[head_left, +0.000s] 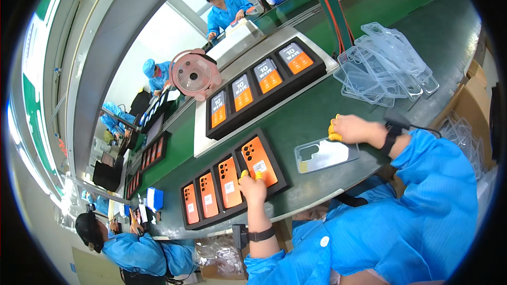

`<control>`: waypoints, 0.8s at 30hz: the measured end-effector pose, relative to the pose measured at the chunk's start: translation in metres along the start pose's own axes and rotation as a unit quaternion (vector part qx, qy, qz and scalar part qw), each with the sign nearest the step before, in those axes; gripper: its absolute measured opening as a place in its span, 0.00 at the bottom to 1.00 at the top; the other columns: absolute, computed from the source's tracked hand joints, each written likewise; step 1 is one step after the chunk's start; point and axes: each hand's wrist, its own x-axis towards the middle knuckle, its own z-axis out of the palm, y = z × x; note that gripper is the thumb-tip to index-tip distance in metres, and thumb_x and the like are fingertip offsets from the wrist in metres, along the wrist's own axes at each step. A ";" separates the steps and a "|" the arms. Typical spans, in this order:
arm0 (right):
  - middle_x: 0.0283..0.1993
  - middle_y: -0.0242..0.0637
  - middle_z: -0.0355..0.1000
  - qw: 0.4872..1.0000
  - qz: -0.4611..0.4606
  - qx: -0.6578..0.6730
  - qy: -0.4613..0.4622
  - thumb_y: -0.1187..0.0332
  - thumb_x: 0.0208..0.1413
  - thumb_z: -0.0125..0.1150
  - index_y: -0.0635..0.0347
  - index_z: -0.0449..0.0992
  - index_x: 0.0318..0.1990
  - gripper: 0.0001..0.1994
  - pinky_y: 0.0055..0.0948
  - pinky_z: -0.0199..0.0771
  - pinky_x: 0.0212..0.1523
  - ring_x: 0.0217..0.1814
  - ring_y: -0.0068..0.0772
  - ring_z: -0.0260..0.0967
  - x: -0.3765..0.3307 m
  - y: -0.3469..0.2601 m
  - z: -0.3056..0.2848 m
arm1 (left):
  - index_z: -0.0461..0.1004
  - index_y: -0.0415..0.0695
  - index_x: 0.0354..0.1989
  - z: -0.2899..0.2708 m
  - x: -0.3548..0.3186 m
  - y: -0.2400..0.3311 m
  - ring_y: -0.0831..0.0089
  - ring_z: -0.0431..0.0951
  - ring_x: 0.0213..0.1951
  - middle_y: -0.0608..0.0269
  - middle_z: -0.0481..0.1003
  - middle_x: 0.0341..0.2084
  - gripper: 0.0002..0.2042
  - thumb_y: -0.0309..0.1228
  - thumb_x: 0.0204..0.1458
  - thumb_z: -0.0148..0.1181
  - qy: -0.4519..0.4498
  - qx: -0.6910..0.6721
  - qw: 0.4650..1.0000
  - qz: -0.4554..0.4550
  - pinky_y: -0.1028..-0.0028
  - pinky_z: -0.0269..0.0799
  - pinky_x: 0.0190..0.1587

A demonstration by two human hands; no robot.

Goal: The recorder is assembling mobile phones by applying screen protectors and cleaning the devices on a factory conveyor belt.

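Now | my left hand [252, 187] pinches the rightmost orange phone [259, 164] in the near tray [232, 214] | right hand [353, 129] fingertips press the clear case [325, 154] | lift squarely, avoid neighbouring phones.

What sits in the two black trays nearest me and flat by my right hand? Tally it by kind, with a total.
Orange phones back up: 4
Phones screen up: 4
Clear case: 1
Total: 9
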 end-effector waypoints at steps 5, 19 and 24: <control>0.33 0.37 0.63 0.994 -0.064 0.053 0.068 0.63 0.45 0.55 0.56 0.70 0.36 0.11 0.32 0.62 0.39 0.36 0.39 0.60 -0.004 -0.004 0.002 | 0.60 0.36 0.49 -0.005 0.029 -0.018 0.72 0.66 0.45 0.59 0.67 0.42 0.18 0.30 0.49 0.48 -0.188 -0.377 0.890 -0.173 0.77 0.61 0.44; 0.31 0.36 0.70 0.790 0.151 0.537 0.256 0.63 0.50 0.54 0.67 0.67 0.39 0.15 0.24 0.65 0.34 0.33 0.24 0.65 0.037 -0.079 -0.004 | 0.59 0.35 0.48 0.028 -0.026 0.069 0.67 0.65 0.43 0.55 0.64 0.41 0.24 0.33 0.43 0.58 -0.150 -0.391 0.894 0.159 0.72 0.60 0.46; 0.26 0.36 0.70 0.867 0.185 0.437 0.150 0.64 0.49 0.56 0.67 0.69 0.36 0.13 0.24 0.66 0.28 0.27 0.21 0.65 0.021 -0.066 -0.048 | 0.49 0.32 0.54 0.006 -0.028 0.072 0.54 0.58 0.51 0.47 0.59 0.47 0.48 0.44 0.24 0.69 -0.207 -0.108 0.921 0.311 0.65 0.53 0.53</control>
